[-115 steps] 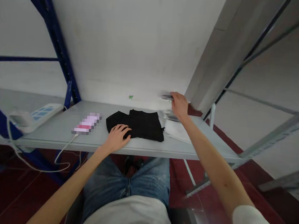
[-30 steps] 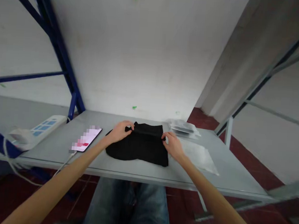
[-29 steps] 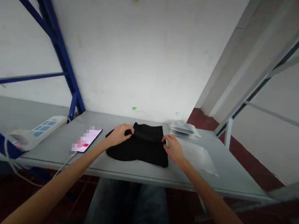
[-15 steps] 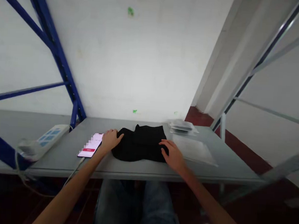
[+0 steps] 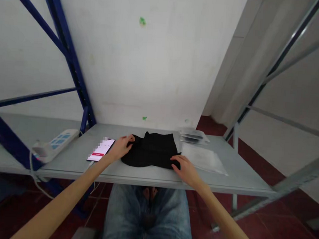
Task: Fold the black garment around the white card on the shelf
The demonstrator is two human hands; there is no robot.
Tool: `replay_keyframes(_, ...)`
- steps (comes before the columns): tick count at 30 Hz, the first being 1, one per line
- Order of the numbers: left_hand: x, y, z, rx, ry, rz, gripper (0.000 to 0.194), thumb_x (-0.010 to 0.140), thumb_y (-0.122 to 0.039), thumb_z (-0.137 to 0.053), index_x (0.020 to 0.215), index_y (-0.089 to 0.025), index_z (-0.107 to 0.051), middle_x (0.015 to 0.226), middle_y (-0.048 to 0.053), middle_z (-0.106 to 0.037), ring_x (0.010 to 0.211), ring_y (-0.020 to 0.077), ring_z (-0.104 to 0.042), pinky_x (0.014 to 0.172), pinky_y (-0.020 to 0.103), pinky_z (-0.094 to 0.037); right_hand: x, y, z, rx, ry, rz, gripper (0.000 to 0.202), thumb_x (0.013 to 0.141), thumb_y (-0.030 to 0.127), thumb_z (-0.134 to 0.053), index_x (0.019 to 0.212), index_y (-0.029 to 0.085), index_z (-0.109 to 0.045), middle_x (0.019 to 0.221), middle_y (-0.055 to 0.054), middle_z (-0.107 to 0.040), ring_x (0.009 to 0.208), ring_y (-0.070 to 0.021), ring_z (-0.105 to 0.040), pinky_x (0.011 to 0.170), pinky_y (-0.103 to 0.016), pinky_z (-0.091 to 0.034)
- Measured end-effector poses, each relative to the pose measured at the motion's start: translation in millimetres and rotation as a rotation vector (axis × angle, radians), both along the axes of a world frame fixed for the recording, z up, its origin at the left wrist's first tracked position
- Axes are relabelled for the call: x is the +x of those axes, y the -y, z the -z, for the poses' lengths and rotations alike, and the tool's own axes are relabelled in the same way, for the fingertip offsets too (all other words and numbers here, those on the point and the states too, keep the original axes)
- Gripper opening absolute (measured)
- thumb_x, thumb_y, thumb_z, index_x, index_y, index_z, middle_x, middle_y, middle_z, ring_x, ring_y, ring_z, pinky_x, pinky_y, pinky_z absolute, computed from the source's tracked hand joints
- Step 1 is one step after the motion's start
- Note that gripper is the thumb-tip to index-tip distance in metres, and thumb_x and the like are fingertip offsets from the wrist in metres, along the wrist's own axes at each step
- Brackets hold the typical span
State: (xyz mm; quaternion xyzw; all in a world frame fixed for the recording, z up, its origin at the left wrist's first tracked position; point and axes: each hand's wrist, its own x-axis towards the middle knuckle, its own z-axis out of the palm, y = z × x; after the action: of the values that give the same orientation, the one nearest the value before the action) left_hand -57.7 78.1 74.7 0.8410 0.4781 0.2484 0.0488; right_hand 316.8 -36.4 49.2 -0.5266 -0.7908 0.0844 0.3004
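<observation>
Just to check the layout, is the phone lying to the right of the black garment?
No, the phone lies left of the black garment, beside the left hand.

Left hand flat, right hand flat, both arms outstretched

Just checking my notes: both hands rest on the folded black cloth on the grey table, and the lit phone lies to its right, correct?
Not quite. The head view shows the lit phone left of the folded black cloth, beside the left hand; the right hand touches the cloth's near right corner on the grey table.
</observation>
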Motion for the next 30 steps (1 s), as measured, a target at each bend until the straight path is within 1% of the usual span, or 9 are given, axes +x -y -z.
replay_keyframes(3, -9.0, 27.7, 3.7, 0.028, -0.198, 0.131, 0.035, 0.095, -0.023, -0.048, 0.129, -0.024, -0.058, 0.134, 0.008, -0.071, 0.130, 0.0246, -0.063, 0.127, 0.055, -0.025, 20.0, 4.7, -3.5, -0.029, 0.104, -0.051, 0.028, 0.092, 0.021, -0.064, 0.119, 0.024, -0.071, 0.122, -0.009, -0.073, 0.118, -0.0262, -0.066, 0.106, -0.045, -0.051)
replay_keyframes(6, -25.1, 47.9, 0.3, 0.034, -0.302, 0.208, 0.044, 0.103, -0.034, -0.045, 0.145, -0.024, -0.051, 0.149, 0.009, -0.061, 0.146, 0.0247, -0.049, 0.129, 0.055, -0.019, 34.3, 6.4, -4.0, -0.038, 0.177, -0.094, 0.029, 0.091, 0.021, -0.066, 0.120, 0.023, -0.073, 0.123, -0.009, -0.074, 0.119, -0.0269, -0.067, 0.107, -0.045, -0.051)
replay_keyframes(9, -43.8, 58.0, -5.5, 0.031, -0.356, 0.269, 0.049, 0.102, -0.043, -0.051, 0.148, -0.026, -0.051, 0.154, 0.009, -0.057, 0.148, 0.0256, -0.047, 0.128, 0.050, -0.025, 40.4, 6.8, -1.5, -0.011, 0.229, -0.139, 0.030, 0.092, 0.022, -0.066, 0.121, 0.024, -0.074, 0.127, -0.008, -0.074, 0.122, -0.0273, -0.066, 0.109, -0.047, -0.050)
replay_keyframes(13, -60.5, 59.2, -5.7, -0.007, -0.382, 0.281, 0.039, 0.100, -0.039, -0.055, 0.135, -0.025, -0.064, 0.151, 0.010, -0.059, 0.143, 0.0274, -0.052, 0.121, 0.046, -0.040, 41.8, 5.8, 0.4, 0.020, 0.259, -0.134, 0.028, 0.096, 0.023, -0.061, 0.119, 0.026, -0.076, 0.125, -0.007, -0.075, 0.120, -0.0275, -0.067, 0.108, -0.048, -0.050)
replay_keyframes(17, -60.5, 54.3, 0.1, -0.004, -0.341, 0.292, 0.026, 0.101, -0.036, -0.053, 0.116, -0.025, -0.072, 0.138, 0.008, -0.070, 0.139, 0.0266, -0.057, 0.118, 0.046, -0.044, 44.1, 6.8, 0.9, 0.025, 0.213, -0.157, 0.028, 0.098, 0.025, -0.059, 0.119, 0.029, -0.077, 0.124, -0.006, -0.076, 0.117, -0.0253, -0.068, 0.107, -0.046, -0.051)
replay_keyframes(20, -55.5, 51.1, 0.7, 0.003, -0.302, 0.299, 0.026, 0.102, -0.036, -0.050, 0.107, -0.026, -0.074, 0.127, 0.008, -0.075, 0.132, 0.0263, -0.062, 0.114, 0.044, -0.047, 46.7, 9.1, 2.4, 0.053, 0.182, -0.158, 0.028, 0.100, 0.027, -0.057, 0.119, 0.030, -0.077, 0.122, -0.005, -0.076, 0.116, -0.0247, -0.068, 0.106, -0.045, -0.052)
replay_keyframes(25, -49.4, 37.0, -8.9, -0.007, -0.114, 0.159, 0.029, 0.100, -0.045, -0.050, 0.104, -0.026, -0.071, 0.110, 0.005, -0.077, 0.105, 0.0237, -0.071, 0.101, 0.038, -0.053, 47.0, -6.9, -2.8, 0.114, 0.086, -0.050, 0.027, 0.101, 0.032, -0.054, 0.115, 0.030, -0.077, 0.114, -0.006, -0.075, 0.108, -0.0241, -0.069, 0.099, -0.040, -0.055)
replay_keyframes(28, -41.8, 15.3, -13.5, -0.037, 0.091, -0.012, 0.036, 0.099, -0.052, -0.048, 0.109, -0.025, -0.069, 0.106, 0.005, -0.077, 0.098, 0.0234, -0.071, 0.096, 0.036, -0.054, 41.5, -40.6, -8.4, 0.139, -0.011, 0.086, 0.028, 0.101, 0.034, -0.052, 0.110, 0.025, -0.077, 0.101, -0.006, -0.075, 0.096, -0.0227, -0.070, 0.090, -0.036, -0.056)
replay_keyframes(30, -34.4, -0.9, -12.0, -0.086, 0.149, -0.130, 0.037, 0.096, -0.052, -0.049, 0.111, -0.023, -0.067, 0.098, 0.005, -0.077, 0.089, 0.0231, -0.071, 0.087, 0.035, -0.056, 34.6, -67.2, -8.9, 0.111, -0.026, 0.218, 0.025, 0.099, 0.031, -0.054, 0.105, 0.021, -0.077, 0.093, -0.005, -0.073, 0.088, -0.0215, -0.069, 0.086, -0.033, -0.054)
